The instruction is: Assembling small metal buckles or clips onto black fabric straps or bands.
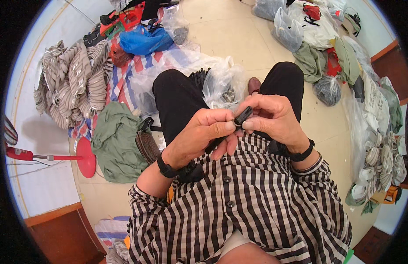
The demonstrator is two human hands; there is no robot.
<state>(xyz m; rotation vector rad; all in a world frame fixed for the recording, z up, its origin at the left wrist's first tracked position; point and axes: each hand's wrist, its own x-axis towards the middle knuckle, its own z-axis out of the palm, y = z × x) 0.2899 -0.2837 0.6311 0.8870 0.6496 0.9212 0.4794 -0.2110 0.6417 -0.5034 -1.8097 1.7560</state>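
1 sm. blk pc. [243, 115] | L hand [208, 126] + R hand [276, 118]: fingers clamped on it | grn. cloth [118, 143] to L

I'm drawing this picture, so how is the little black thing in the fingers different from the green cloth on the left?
The black piece is small and narrow, but the green cloth is much bigger and spread wide. The black piece is held up between the left hand and the right hand, while the green cloth lies crumpled on the floor.
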